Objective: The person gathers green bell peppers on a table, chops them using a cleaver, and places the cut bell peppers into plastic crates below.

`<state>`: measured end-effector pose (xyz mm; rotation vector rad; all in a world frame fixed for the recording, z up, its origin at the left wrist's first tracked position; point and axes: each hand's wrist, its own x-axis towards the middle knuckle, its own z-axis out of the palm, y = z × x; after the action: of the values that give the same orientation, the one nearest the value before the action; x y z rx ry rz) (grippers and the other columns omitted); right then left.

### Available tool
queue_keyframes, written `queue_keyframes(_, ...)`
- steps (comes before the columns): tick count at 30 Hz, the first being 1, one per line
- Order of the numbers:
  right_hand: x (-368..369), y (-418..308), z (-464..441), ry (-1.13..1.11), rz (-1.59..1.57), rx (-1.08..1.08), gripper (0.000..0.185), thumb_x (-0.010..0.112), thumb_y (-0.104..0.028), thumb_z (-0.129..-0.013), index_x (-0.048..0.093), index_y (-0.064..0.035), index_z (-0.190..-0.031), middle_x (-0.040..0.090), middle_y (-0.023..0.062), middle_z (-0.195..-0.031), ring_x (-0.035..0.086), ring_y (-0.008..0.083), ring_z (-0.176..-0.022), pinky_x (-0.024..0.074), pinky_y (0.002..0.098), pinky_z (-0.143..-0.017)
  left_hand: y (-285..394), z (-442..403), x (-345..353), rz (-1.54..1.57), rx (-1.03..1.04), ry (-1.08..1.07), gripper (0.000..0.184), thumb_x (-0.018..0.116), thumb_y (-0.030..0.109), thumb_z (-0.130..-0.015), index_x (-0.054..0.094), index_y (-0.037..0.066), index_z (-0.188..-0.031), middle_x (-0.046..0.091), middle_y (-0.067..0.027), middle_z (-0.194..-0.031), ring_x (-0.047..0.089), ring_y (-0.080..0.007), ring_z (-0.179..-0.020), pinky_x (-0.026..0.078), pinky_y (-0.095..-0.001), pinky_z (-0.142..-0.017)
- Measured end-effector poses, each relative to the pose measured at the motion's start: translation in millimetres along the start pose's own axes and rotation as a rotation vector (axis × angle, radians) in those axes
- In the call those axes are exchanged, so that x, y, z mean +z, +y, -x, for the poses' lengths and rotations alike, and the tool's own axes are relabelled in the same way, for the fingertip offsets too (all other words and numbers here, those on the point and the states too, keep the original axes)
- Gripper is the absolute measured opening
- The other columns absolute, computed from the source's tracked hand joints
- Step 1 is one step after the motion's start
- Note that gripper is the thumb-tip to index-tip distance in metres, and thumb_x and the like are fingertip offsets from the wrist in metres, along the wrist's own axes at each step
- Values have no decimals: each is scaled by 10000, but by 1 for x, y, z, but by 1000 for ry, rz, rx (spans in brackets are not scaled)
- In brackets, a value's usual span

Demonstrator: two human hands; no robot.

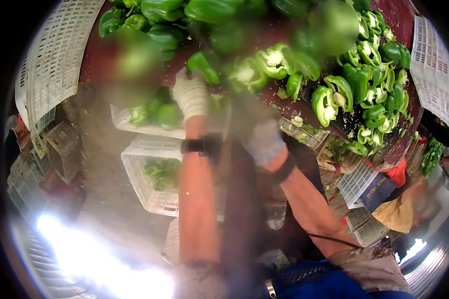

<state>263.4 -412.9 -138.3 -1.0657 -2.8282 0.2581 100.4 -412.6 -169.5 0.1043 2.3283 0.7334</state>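
- Green pepper [203, 67] lies at the fingertips of your left hand [190, 94], over the dark red table [279, 102]; whole peppers [209, 10] are beyond it.
- Your left fingers curl narrowly at its near end and seem to touch it, but you cannot tell from this view whether they bear its weight.
- Your right hand [264, 142] is beside the table's near edge, blurred; you cannot tell how wide its grip is or whether it holds anything.
- Expect the pepper to be light, with a firm, springy wall that cracks if you squeeze hard.
- Its skin shines, so it is probably slippery, more so if your gloves are wet.
- Take it across its broad sides, thumb opposite the fingers, and spread the pressure along the wall.
- With the cut peppers [275, 60] to its right, cup the curved outside; pinching a thin cut rim may split it.
- Keep your fingers off the pale seed cores, which likely crumble and shed seeds.
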Motion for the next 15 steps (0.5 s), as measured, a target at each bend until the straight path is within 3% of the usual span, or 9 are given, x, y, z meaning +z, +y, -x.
queue_keyframes(3, 42, -18, -5, -45, -102, 94, 126, 549, -153, -803, 596, -38, -828, 573, 63, -652, 579, 212, -539, 476, 380, -493, -16, -8, 3, -287, 241, 116, 399, 548, 251, -875, 582, 9, -1190, 672, -230, -963, 650, -357, -915, 490, -390, -809)
queue_keyframes(4, 52, -24, -9, -89, -204, 173, 123, 547, -147, -802, 596, -36, -819, 579, 59, -639, 584, 215, -526, 475, 382, -479, -17, -3, 1, -227, 272, 121, 389, 538, 238, -878, 577, 33, -1206, 654, -251, -1011, 620, -404, -938, 473, -404, -845)
queue_keyframes(7, 70, -22, -8, -276, -267, 209, 108, 552, -154, -802, 600, -59, -823, 612, 58, -672, 616, 222, -566, 479, 386, -485, -18, 1, -9, -54, 388, 13, 386, 527, 232, -889, 572, 28, -1213, 636, -248, -1088, 627, -375, -921, 479, -398, -841)
queue_keyframes(8, 69, -14, -11, -277, -241, 214, 101, 552, -154, -803, 600, -68, -823, 609, 55, -665, 616, 218, -565, 476, 382, -480, -28, -11, -4, -26, 327, 2, 399, 526, 233, -883, 570, 18, -1217, 632, -248, -1107, 611, -389, -980, 468, -412, -871)
queue_keyframes(10, 61, -9, -10, -283, -220, 211, 87, 554, -155, -807, 602, -84, -822, 602, 49, -652, 616, 212, -564, 469, 374, -469, -31, -14, -10, -133, 438, 45, 427, 517, 236, -882, 554, 11, -1244, 595, -244, -1198, 573, -401, -1084, 442, -420, -927)
queue_keyframes(11, 55, -4, -4, -277, -167, 196, 75, 556, -151, -805, 599, -90, -817, 600, 50, -651, 616, 213, -563, 468, 375, -468, -40, -22, -12, 28, 337, -61, 469, 509, 258, -890, 518, 21, -1295, 566, -238, -1252, 548, -392, -1133, 423, -408, -965)
queue_keyframes(13, 48, 5, -4, -234, -64, 168, 51, 560, -142, -801, 593, -103, -806, 596, 51, -647, 615, 217, -562, 465, 376, -467, -39, -16, -5, -83, 386, -27, 518, 503, 323, -907, 483, 30, -1334, 561, -235, -1264, 541, -392, -1140, 415, -402, -984)
queue_keyframes(15, 73, 25, 21, 43, -177, 134, 24, 565, -122, -798, 580, -112, -782, 589, 60, -642, 608, 223, -557, 465, 366, -479, -44, -5, 14, -29, 338, -35, 544, 507, 392, -917, 489, 38, -1329, 577, -219, -1249, 552, -372, -1130, 417, -384, -982)
